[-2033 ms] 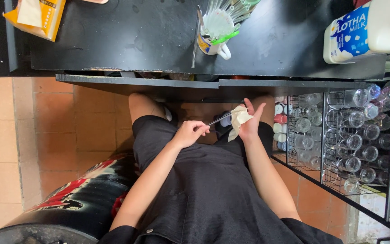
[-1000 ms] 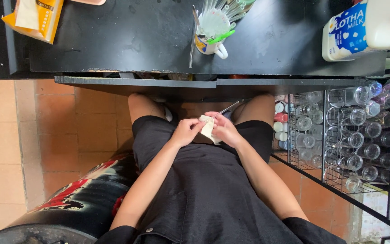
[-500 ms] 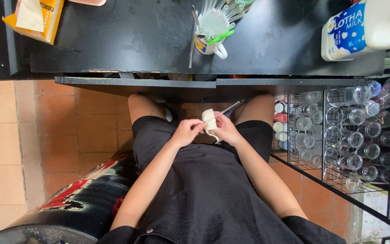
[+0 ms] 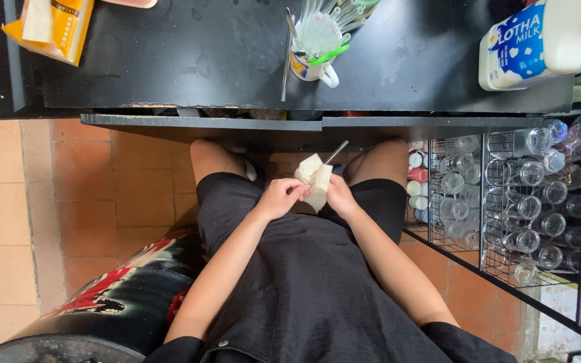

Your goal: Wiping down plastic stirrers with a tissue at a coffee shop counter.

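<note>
Head view: both hands (image 4: 307, 197) pinch cloth (image 4: 315, 181) around rod (image 4: 336, 152).

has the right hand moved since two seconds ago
Yes. The right hand came down and inward from the counter edge to meet the left hand around the cloth.

Head camera, straight down, close over lap

Before you, the black flat countertop (image 4: 189, 60) bears a white mug of plastic straws (image 4: 317, 47), a yellow tissue packet (image 4: 52, 27) at its left and a white milk jug (image 4: 546, 40) at its right.
</note>
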